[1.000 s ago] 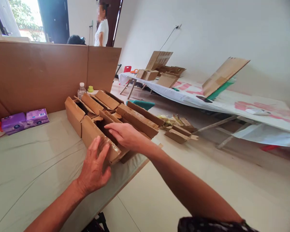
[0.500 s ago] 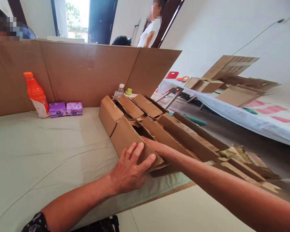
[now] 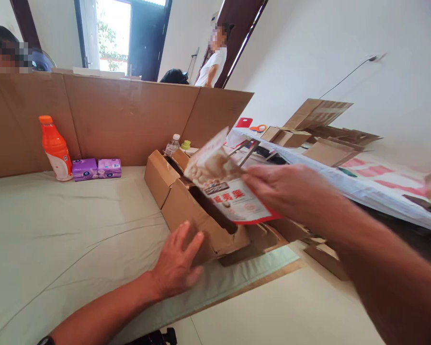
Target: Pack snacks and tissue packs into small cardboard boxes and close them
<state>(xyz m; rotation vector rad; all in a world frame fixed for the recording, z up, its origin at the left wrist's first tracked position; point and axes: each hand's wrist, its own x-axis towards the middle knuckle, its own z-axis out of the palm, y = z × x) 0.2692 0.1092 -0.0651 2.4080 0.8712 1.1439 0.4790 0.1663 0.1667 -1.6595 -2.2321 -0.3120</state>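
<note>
My right hand (image 3: 278, 188) grips the edge of a snack bag (image 3: 233, 194), white and red with printed characters, and holds it tilted above the cardboard boxes. Below it stands the nearest open cardboard box (image 3: 187, 206), its inside dark. My left hand (image 3: 175, 261) is at that box's near lower side with its fingers spread and nothing in them; whether the fingertips touch the cardboard is hard to tell. The bag and my right arm hide most of the other boxes.
A cardboard screen (image 3: 129, 120) runs along the back of the cloth-covered table (image 3: 93, 225). Before it stand an orange bottle (image 3: 55, 148), purple tissue packs (image 3: 85, 170) and a clear bottle (image 3: 173, 144). A second table (image 3: 309, 163) bears more cardboard. A person (image 3: 213, 64) stands behind.
My right hand has come up out of the near box with the snack bag. My left hand has let go of the box's edge and shifted left and down.
</note>
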